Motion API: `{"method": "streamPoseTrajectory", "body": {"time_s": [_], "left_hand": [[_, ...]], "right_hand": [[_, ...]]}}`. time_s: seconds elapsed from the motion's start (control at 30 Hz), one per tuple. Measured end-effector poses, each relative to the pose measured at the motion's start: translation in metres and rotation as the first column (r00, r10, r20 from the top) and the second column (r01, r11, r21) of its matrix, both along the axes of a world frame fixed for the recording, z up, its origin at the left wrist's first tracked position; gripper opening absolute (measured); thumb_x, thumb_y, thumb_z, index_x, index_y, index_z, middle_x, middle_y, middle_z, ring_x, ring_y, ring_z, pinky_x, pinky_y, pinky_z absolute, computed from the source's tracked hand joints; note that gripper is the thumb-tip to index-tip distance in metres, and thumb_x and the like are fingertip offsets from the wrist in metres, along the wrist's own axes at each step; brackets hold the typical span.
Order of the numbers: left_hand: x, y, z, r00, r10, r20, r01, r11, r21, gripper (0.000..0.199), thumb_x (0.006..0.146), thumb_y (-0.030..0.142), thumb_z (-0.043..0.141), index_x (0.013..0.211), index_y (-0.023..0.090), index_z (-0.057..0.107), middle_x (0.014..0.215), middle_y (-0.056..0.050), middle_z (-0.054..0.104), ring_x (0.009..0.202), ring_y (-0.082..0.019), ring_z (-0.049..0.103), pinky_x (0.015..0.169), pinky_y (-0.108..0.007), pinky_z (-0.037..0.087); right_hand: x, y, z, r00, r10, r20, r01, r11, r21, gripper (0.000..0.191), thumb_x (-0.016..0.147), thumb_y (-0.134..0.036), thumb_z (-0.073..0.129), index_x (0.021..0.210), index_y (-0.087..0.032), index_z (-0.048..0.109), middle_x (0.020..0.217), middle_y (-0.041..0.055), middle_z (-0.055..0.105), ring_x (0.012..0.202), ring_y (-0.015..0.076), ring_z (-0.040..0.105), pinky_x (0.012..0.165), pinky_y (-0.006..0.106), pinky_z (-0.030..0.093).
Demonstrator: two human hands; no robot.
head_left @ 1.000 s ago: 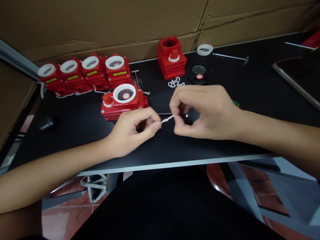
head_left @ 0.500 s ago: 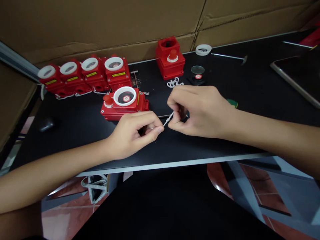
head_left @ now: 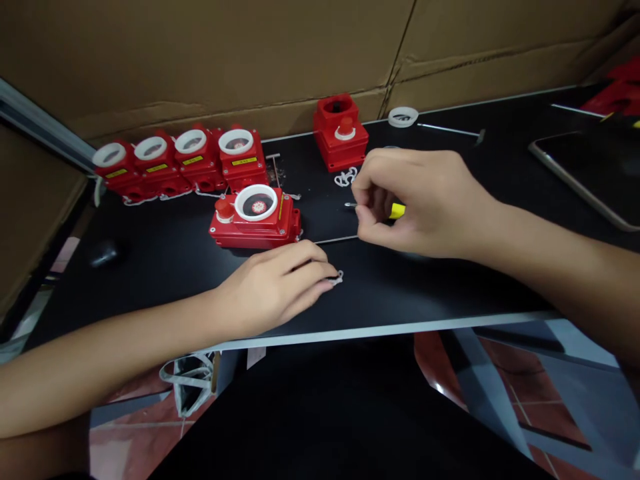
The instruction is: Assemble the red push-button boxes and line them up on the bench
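My left hand [head_left: 285,287] is low over the black tabletop, fingers together, with a looped end of white cord [head_left: 339,277] showing at its fingertips. My right hand [head_left: 420,200] hangs to the right, thumb and fingers closed in a pinch; whatever they hold is hidden. Behind that hand show the metal tip and yellow handle of a screwdriver [head_left: 398,211], apparently lying on the table. A thin metal rod [head_left: 335,239] runs between the hands. Beyond my left hand stands a red box [head_left: 255,233] with a white ring, round window and red knob.
Several similar red boxes [head_left: 193,163] stand in a row at the back left. Another red box [head_left: 340,143], lacking a white ring, stands at back centre beside coiled white cord [head_left: 345,177]. A loose white ring [head_left: 403,117], a T-handle tool [head_left: 450,129] and a phone [head_left: 590,173] lie rightward.
The white cord stretched between both hands has left my right hand's side. My right hand has moved rightward and away from the left, which has lowered toward the table. The view has shifted slightly.
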State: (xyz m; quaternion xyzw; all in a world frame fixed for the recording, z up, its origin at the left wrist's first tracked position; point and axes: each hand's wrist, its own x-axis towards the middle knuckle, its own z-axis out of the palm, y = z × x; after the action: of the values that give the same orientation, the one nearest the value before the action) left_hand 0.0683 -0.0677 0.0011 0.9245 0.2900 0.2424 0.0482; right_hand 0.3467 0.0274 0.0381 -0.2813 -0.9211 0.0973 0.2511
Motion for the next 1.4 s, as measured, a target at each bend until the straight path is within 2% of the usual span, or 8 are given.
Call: {"method": "streamPoseTrajectory", "body": {"time_s": [0.13, 0.23, 0.37, 0.63, 0.8, 1.03, 1.13, 1.4], "left_hand": [[-0.003, -0.004, 0.006, 0.993, -0.001, -0.122, 0.027, 0.977, 0.213, 0.019, 0.119, 0.016, 0.064, 0.129, 0.016, 0.079, 0.12, -0.013, 0.086, 0.099, -0.025, 0.083, 0.091, -0.035, 0.072], [-0.008, -0.002, 0.016, 0.973, 0.083, -0.215, -0.005, 0.94, 0.34, 0.024, 0.112, 0.01, 0.063, 0.129, 0.017, 0.079, 0.121, -0.014, 0.086, 0.099, -0.026, 0.081, 0.086, -0.038, 0.071], [-0.017, 0.005, 0.03, 0.926, 0.286, -0.248, -0.168, 0.897, 0.41, 0.043, 0.104, 0.015, 0.072, 0.147, 0.017, 0.074, 0.148, -0.024, 0.079, 0.124, -0.042, 0.079, 0.105, -0.06, 0.07], [-0.043, 0.021, 0.042, 0.87, 0.39, -0.301, -0.272, 0.89, 0.366, 0.081, 0.097, 0.02, 0.079, 0.173, 0.006, 0.053, 0.163, -0.034, 0.068, 0.138, -0.057, 0.07, 0.114, -0.076, 0.062], [-0.057, 0.036, 0.052, 0.872, 0.28, -0.401, -0.171, 0.943, 0.287, 0.073, 0.101, 0.015, 0.079, 0.169, 0.003, 0.057, 0.151, -0.032, 0.074, 0.134, -0.051, 0.069, 0.113, -0.072, 0.064], [-0.061, 0.035, 0.077, 0.899, 0.114, -0.423, -0.017, 0.974, 0.226, 0.092, 0.101, 0.012, 0.084, 0.183, 0.009, 0.041, 0.16, -0.03, 0.067, 0.144, -0.05, 0.064, 0.121, -0.073, 0.061], [-0.05, 0.039, 0.089, 0.892, 0.063, -0.447, 0.044, 0.973, 0.225, 0.082, 0.1, 0.008, 0.081, 0.177, 0.015, 0.054, 0.16, -0.025, 0.068, 0.142, -0.048, 0.067, 0.121, -0.07, 0.061], [-0.014, 0.127, 0.113, 0.812, 0.052, -0.581, 0.084, 0.975, 0.204, 0.066, 0.107, 0.016, 0.061, 0.173, 0.02, 0.058, 0.168, -0.019, 0.065, 0.153, -0.046, 0.063, 0.123, -0.064, 0.06]], "right_hand": [[-0.001, 0.003, -0.008, 0.988, -0.024, 0.154, 0.014, 0.998, 0.063, 0.018, 0.11, -0.029, 0.054, 0.101, -0.02, 0.068, 0.093, 0.0048, 0.074, 0.069, 0.0138, 0.057, 0.065, 0.031, 0.036], [-0.001, 0.006, -0.016, 0.965, 0.006, 0.263, -0.031, 0.995, 0.094, 0.028, 0.115, -0.037, 0.055, 0.115, -0.018, 0.075, 0.111, 0.0087, 0.08, 0.071, 0.0137, 0.06, 0.065, 0.03, 0.033], [0.0, 0.01, -0.025, 0.927, 0.111, 0.359, -0.168, 0.977, 0.133, 0.036, 0.116, -0.046, 0.064, 0.13, -0.017, 0.08, 0.131, 0.0124, 0.08, 0.085, 0.0175, 0.072, 0.066, 0.029, 0.037], [-0.002, 0.006, -0.01, 0.867, 0.077, 0.492, -0.131, 0.988, 0.076, 0.016, 0.104, -0.017, 0.062, 0.092, -0.017, 0.073, 0.102, 0.0054, 0.077, 0.064, 0.0107, 0.045, 0.064, 0.029, 0.023], [-0.004, 0.002, 0.001, 0.818, 0.028, 0.575, -0.048, 0.999, 0.02, 0.014, 0.1, -0.015, 0.064, 0.087, -0.018, 0.069, 0.095, 0.0038, 0.074, 0.063, 0.0116, 0.04, 0.066, 0.028, 0.024], [-0.002, 0.0, 0.009, 0.786, 0.019, 0.618, 0.029, 0.997, -0.067, 0.015, 0.096, -0.011, 0.065, 0.083, -0.018, 0.068, 0.088, 0.0042, 0.072, 0.06, 0.0117, 0.04, 0.066, 0.029, 0.028], [-0.006, -0.003, 0.017, 0.741, 0.001, 0.672, 0.115, 0.985, -0.128, 0.013, 0.1, -0.014, 0.066, 0.088, -0.017, 0.071, 0.095, 0.0061, 0.075, 0.063, 0.0129, 0.043, 0.067, 0.03, 0.028], [-0.007, -0.006, 0.028, 0.636, -0.034, 0.771, 0.257, 0.952, -0.17, 0.02, 0.108, -0.023, 0.06, 0.107, -0.018, 0.08, 0.095, 0.0089, 0.078, 0.067, 0.0181, 0.056, 0.07, 0.033, 0.03]]}}
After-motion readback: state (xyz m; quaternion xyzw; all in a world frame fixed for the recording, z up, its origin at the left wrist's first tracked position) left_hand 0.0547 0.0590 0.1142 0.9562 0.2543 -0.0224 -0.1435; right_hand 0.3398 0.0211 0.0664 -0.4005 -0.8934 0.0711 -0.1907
